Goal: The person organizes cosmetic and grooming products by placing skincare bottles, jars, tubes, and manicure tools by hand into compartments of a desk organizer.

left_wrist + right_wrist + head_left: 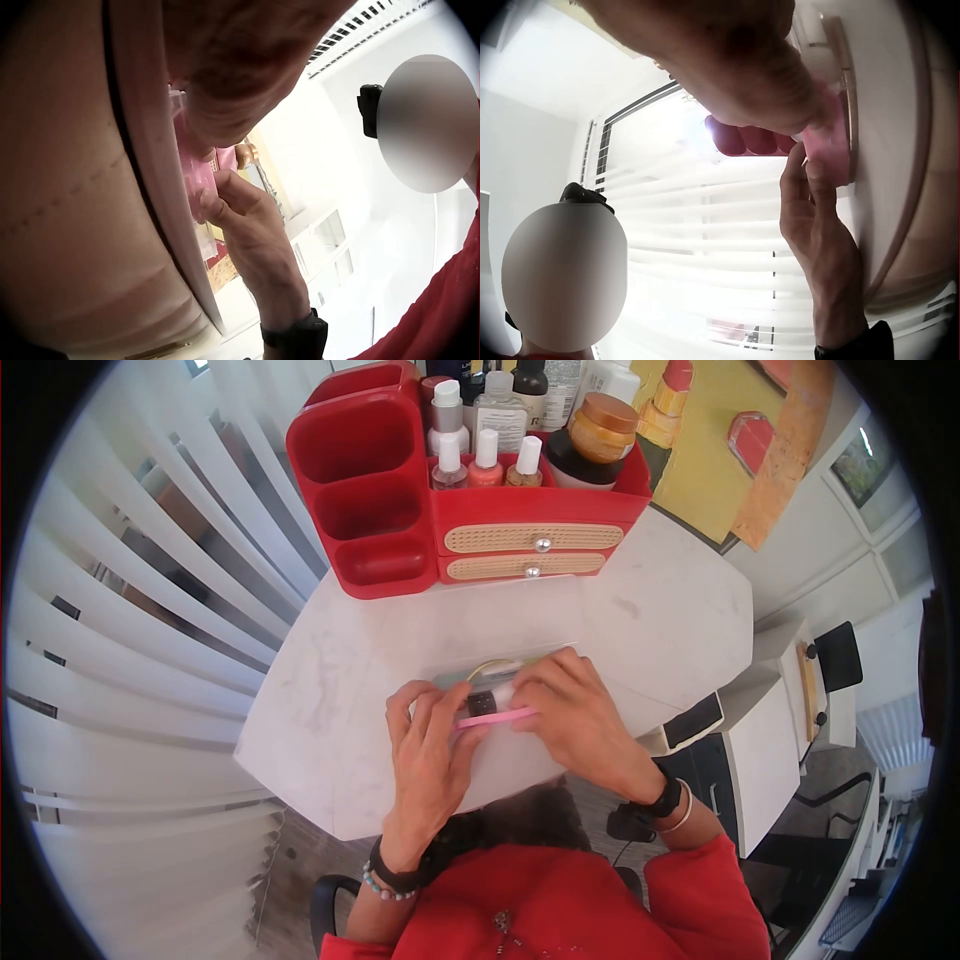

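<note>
A pink-edged case (495, 717) with clear plastic about it stands at the table's near side, between the two hands. Its side shows as a broad pink, see-through panel (196, 176) in the left wrist view. My left hand (428, 740) pinches the left end of the pink edge between thumb and fingers. At the right end, my right hand (575, 710) grips the same edge with bent fingers. Just behind the edge, a small black item (482, 703) and a curved yellowish strip (487, 666) show between the hands. The fingers hide part of the case.
A red organizer (430, 510) stands at the back of the white marbled table (660, 610), holding bottles, nail polishes and an amber jar (603, 428). It has two woven-front drawers (530, 540). White blinds (130, 630) hang at the left; a white cabinet (765, 760) stands at the right.
</note>
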The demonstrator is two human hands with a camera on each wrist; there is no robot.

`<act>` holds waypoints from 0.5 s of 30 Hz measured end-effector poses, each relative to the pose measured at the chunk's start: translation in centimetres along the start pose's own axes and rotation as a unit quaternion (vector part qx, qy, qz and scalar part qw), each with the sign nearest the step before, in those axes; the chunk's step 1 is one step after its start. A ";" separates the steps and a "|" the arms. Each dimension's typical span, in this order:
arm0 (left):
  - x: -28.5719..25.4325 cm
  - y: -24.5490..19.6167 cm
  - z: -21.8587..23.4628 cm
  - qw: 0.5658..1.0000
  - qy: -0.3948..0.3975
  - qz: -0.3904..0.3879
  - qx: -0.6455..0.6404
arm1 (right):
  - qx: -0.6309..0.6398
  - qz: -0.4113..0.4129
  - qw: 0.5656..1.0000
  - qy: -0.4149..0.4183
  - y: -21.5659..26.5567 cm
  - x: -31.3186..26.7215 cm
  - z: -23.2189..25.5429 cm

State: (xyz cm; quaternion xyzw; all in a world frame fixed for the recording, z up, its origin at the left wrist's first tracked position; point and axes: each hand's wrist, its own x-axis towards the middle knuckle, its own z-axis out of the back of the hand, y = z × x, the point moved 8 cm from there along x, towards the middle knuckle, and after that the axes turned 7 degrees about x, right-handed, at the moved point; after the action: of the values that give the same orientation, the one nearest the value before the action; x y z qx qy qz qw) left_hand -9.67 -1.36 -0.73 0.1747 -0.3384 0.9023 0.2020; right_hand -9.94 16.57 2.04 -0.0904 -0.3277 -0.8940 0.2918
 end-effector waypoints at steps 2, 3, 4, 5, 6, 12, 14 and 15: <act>0.1 0.0 0.2 1.000 -0.001 0.002 -0.016 | 0.014 0.000 1.000 -0.017 -0.1 -0.1 -0.1; 0.2 -0.2 0.4 1.000 -0.009 0.007 -0.021 | 0.020 0.005 0.999 -0.039 -0.1 -0.2 0.2; 0.4 -0.3 0.7 0.999 -0.016 0.010 -0.026 | 0.026 0.009 0.998 -0.060 -0.1 -0.4 0.5; 0.5 -0.4 0.7 1.000 -0.014 0.010 -0.026 | 0.026 0.007 0.998 -0.061 -0.3 -0.4 0.5; 0.6 -0.6 0.7 1.000 -0.013 -0.001 -0.022 | 0.043 0.007 0.995 -0.085 -0.6 -0.5 0.9; 0.3 -1.0 0.7 0.999 -0.028 -0.028 -0.015 | 0.096 0.006 0.987 -0.132 -0.5 -0.9 1.6; 0.3 -1.1 0.8 0.999 -0.031 -0.034 -0.020 | 0.102 0.020 0.987 -0.118 0.1 -0.7 1.2; 0.3 -1.0 0.8 0.999 -0.028 -0.030 -0.030 | 0.108 0.015 0.987 -0.120 0.1 -0.6 1.1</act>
State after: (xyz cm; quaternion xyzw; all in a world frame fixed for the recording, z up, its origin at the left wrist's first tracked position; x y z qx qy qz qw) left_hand -9.36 -1.11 0.49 0.2033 -0.3653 0.8802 0.2246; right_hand -9.38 17.47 2.73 -0.1697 -0.4533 -0.8318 0.2719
